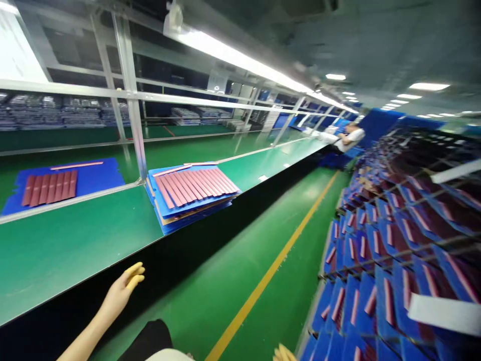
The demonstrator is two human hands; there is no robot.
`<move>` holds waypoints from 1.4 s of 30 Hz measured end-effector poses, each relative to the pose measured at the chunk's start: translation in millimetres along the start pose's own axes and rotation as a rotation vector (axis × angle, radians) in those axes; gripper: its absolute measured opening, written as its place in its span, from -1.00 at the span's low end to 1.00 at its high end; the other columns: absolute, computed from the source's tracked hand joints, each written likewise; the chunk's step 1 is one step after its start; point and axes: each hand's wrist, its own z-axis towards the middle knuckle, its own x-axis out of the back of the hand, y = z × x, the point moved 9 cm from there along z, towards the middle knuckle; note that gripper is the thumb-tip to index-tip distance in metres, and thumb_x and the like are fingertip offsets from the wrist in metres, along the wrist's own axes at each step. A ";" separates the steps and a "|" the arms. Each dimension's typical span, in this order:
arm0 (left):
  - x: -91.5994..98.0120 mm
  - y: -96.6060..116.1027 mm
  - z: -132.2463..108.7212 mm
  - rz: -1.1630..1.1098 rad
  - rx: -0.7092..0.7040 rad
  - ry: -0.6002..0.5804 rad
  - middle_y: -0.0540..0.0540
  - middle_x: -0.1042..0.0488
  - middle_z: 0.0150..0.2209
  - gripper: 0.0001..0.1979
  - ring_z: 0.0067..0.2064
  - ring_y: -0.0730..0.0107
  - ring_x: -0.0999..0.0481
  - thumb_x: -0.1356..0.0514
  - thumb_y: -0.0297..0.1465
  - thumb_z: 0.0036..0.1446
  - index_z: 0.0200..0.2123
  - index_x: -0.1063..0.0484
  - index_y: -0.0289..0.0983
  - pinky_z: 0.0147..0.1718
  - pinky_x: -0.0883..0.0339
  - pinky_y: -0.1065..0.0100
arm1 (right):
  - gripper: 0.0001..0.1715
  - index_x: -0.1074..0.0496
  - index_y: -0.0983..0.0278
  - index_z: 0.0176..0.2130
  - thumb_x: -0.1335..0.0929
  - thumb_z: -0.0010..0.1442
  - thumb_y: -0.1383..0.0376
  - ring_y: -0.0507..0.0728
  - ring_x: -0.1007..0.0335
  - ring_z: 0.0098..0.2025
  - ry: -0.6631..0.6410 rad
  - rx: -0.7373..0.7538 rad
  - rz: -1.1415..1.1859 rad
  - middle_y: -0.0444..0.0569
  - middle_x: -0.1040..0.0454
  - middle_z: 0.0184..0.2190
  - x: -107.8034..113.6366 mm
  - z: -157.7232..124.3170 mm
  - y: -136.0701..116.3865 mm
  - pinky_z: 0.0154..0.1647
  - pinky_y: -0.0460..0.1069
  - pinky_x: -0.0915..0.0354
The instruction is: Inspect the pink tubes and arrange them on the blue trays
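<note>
My left hand (126,283), with yellow covers on its fingertips, hangs in front of the green bench's edge. It is empty, and a gap shows between thumb and fingers. Beyond it, a stack of blue boards (162,221) sits on the bench edge, several with yellowish layers between them. A row of reddish-brown flat strips (195,185) lies on the top board, with loose strips along its back. Only the yellow fingertips of my right hand (283,353) enter at the bottom, beside the rack on the right; whether they hold anything is hidden.
The green bench (75,240) runs forward along the left. Another blue board (101,175) with reddish strips lies behind a metal post (133,120). Rack shelves of blue boards (379,296) line the right. A yellow line (263,286) marks the floor; a person (351,138) is far ahead.
</note>
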 end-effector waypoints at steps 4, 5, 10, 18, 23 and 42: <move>55.1 20.2 15.5 -0.068 0.094 0.246 -0.24 -0.46 -0.02 -0.28 -0.05 0.02 -0.47 -0.28 -0.03 -0.21 0.02 -0.29 -0.22 0.01 -0.27 0.00 | -0.48 -0.47 0.32 -0.43 -0.36 -0.10 -0.10 0.15 -0.49 -0.54 -0.235 -0.823 1.098 0.00 -0.55 -0.56 -130.7 75.4 52.3 -0.60 -0.02 -0.37; 63.7 26.5 27.6 -0.074 0.103 0.298 -0.24 -0.44 0.00 -0.27 -0.03 0.01 -0.45 -0.28 -0.03 -0.21 0.04 -0.28 -0.22 0.03 -0.24 -0.02 | -0.42 -0.48 0.33 -0.34 -0.37 -0.16 -0.10 0.19 -0.52 -0.46 -0.297 -0.914 1.219 0.04 -0.57 -0.47 -156.4 100.2 49.2 -0.54 0.01 -0.40; 62.1 67.3 138.8 -0.135 0.075 0.432 -0.21 -0.37 0.06 -0.35 0.00 0.08 -0.41 -0.24 -0.11 -0.09 0.08 -0.24 -0.20 0.06 -0.19 -0.01 | -0.35 -0.40 0.28 -0.07 -0.38 -0.10 -0.02 0.21 -0.45 -0.13 -0.367 -0.914 1.275 0.07 -0.50 -0.12 -216.5 239.4 42.9 -0.19 0.06 -0.39; 1.7 117.0 286.1 -0.254 0.130 0.420 -0.05 -0.43 -0.06 -0.55 -0.12 0.49 -0.43 -0.23 -0.39 0.00 0.01 -0.32 -0.19 -0.16 -0.26 0.47 | -0.45 -0.40 0.24 -0.08 -0.34 -0.03 0.04 0.23 -0.34 -0.01 -0.360 -0.919 1.165 0.07 -0.44 -0.07 -277.8 368.5 71.6 0.03 0.18 -0.23; -12.6 117.4 311.5 -0.304 0.213 0.454 0.05 -0.47 -0.32 -0.45 -0.32 0.59 -0.40 -0.38 -0.37 -0.21 -0.05 -0.38 -0.21 -0.34 -0.25 0.61 | -0.45 -0.41 0.24 -0.07 -0.34 -0.03 0.05 0.23 -0.35 -0.04 -0.474 -0.936 1.128 0.07 -0.45 -0.06 -320.0 405.1 73.0 0.00 0.18 -0.26; -10.6 155.5 332.0 0.084 0.278 0.592 0.11 -0.30 -0.57 -0.49 -0.68 0.69 0.06 -0.38 -0.25 -0.32 -0.22 -0.45 -0.33 -0.80 0.14 0.58 | -0.50 -0.46 0.15 -0.13 -0.42 -0.04 -0.01 0.19 -0.36 -0.03 -0.842 -0.804 1.489 -0.04 -0.50 -0.10 -347.1 459.5 34.8 0.02 0.06 -0.28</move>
